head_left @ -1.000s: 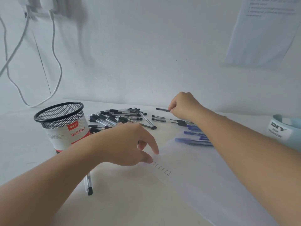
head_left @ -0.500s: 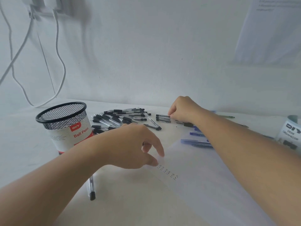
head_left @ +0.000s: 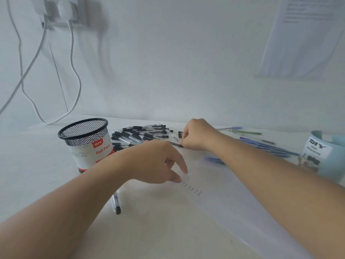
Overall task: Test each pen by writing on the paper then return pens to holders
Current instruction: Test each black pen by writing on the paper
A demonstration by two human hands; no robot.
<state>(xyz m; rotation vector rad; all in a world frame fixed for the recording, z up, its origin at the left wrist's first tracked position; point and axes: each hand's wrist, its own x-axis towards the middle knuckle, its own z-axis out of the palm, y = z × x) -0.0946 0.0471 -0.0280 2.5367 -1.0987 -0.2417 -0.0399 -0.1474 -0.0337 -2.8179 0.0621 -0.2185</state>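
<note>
The left hand (head_left: 155,163) is pressing down on the near corner of the paper (head_left: 233,193), just right of the mesh holder (head_left: 84,139). Its fingers are loosely bent and gripping nothing, with only the forefinger and thumb tips touching the sheet. It seems to be acting as a weight so the sheet is not sliding under a pen stroke. A short column of test marks (head_left: 190,187) is sitting right beside those fingertips, so writing is likely happening at that pinned corner.

The right hand (head_left: 197,135) is reaching further right of the mesh holder and slightly behind it. Its fingers are curled tight and pinching the end of a black pen (head_left: 173,143) at the edge of the pile of black pens (head_left: 141,135). The pen is lying low and nearly flat – probably being drawn out of the heap for testing.

The pile is lying directly right of the mesh holder and touching its side, likely tipped out there to keep the return trip short. A loose pen (head_left: 116,204) is lying alone in front of the mesh holder. Blue pens (head_left: 270,148) are fanning out far to its right, near a blue organizer (head_left: 324,154) – each colour seems to be staying by its own container. The mesh holder is standing upright, and no pens are showing above its rim.
</note>
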